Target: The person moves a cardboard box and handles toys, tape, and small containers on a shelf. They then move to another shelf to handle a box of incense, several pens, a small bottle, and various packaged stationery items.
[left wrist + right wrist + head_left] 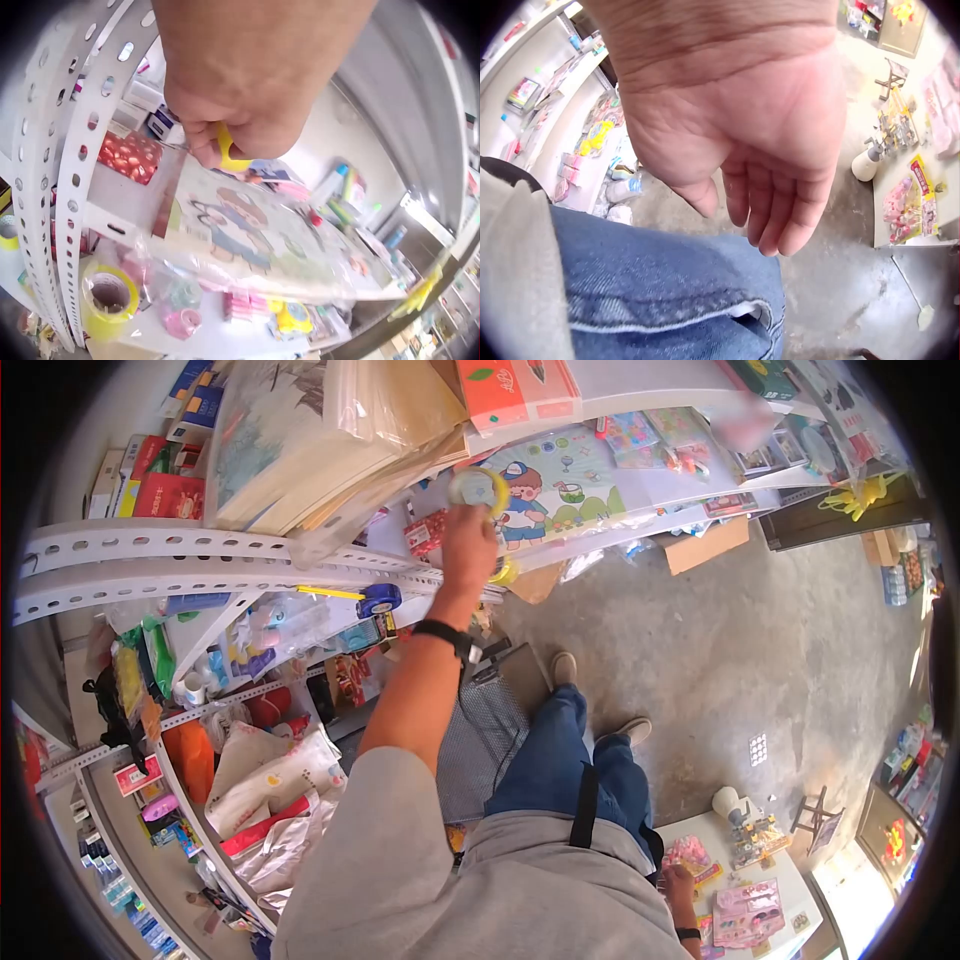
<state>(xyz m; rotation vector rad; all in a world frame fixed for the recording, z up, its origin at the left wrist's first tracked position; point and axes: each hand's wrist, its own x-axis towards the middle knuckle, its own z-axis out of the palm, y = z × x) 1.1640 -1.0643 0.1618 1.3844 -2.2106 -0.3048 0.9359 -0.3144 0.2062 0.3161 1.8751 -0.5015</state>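
Note:
My left hand reaches up to the shelf and grips a roll of yellow-edged tape. Much of that roll is hidden behind the hand in the left wrist view, where a yellow part shows between the fingers. Just beyond it lies a flat pack printed with a cartoon child. A red patterned box sits to the left of the pack. On the level below stands another yellow tape roll. My right hand hangs beside my leg with loosely bent fingers and holds nothing.
Perforated white shelf rails run along the left. A blue tape measure with its yellow blade out lies at the lower shelf. To the right stands a white table with pink packs and a pale bottle.

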